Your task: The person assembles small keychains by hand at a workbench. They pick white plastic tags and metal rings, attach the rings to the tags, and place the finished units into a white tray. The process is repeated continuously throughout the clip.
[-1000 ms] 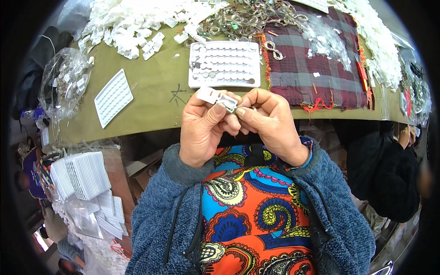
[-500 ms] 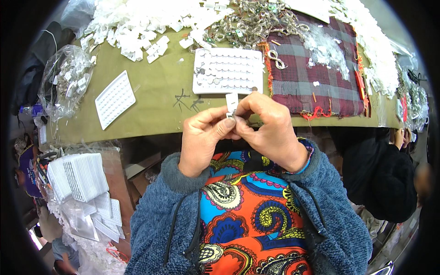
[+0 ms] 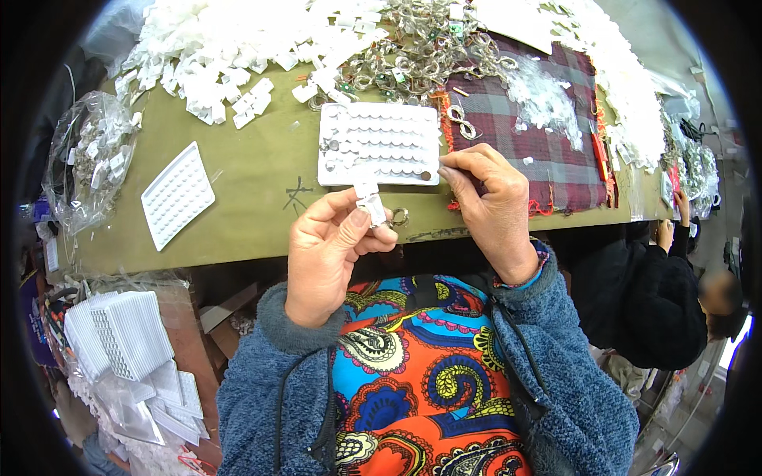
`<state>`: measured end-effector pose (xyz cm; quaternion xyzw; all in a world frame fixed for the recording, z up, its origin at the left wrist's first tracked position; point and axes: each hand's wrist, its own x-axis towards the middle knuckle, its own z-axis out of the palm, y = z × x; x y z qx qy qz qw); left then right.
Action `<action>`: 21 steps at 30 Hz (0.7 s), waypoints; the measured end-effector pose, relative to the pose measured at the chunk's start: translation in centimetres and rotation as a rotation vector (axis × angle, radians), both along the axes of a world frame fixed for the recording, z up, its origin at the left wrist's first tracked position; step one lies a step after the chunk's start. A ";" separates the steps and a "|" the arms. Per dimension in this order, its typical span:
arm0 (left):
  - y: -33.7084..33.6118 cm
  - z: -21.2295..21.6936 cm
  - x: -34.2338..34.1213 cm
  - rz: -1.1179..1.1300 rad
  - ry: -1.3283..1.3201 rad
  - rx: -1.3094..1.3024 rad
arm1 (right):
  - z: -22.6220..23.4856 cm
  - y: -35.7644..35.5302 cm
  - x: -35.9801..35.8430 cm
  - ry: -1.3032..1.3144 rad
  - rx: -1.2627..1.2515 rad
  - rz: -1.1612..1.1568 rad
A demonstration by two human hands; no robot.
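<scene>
My left hand (image 3: 329, 250) pinches a small white plastic case (image 3: 371, 208) between thumb and fingers. From it a thin coiled wire (image 3: 401, 216) hangs at the right. My right hand (image 3: 492, 198) is at the lower right corner of a white tray (image 3: 381, 109). Its thumb and forefinger point left, slightly apart, beside a dark round button cell (image 3: 425, 176) on the tray; nothing shows between them. Rows of round pockets fill the tray, and a few silvery discs (image 3: 332, 145) lie at its left side.
Heaps of white plastic pieces (image 3: 214, 55) and coiled wires with small green boards (image 3: 421, 47) cover the table's far side. A plaid cloth (image 3: 556, 170) holds clear bits. Another white tray (image 3: 178, 198) lies left; stacked trays (image 3: 123, 333) stand lower left. Another person (image 3: 663, 293) sits right.
My right hand has left the white case and moved right to the tray's corner. My left hand keeps the case, and the coiled wire now shows. The whole view has shifted slightly.
</scene>
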<state>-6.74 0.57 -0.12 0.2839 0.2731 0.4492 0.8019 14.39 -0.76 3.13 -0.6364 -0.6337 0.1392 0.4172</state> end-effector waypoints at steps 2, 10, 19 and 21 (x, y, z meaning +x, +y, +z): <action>0.3 -0.1 0.0 -0.002 -0.019 -0.018 | -0.4 -0.1 -0.2 0.026 -0.054 -0.012; 0.7 -0.2 0.1 -0.024 -0.028 -0.043 | -0.8 0.4 -0.7 -0.048 -0.131 0.012; 1.2 -0.3 0.4 -0.052 -0.097 -0.108 | -0.9 1.4 0.0 -0.248 0.003 0.236; 1.3 -0.3 0.5 -0.064 -0.140 -0.126 | -1.0 1.4 0.1 -0.280 0.003 0.251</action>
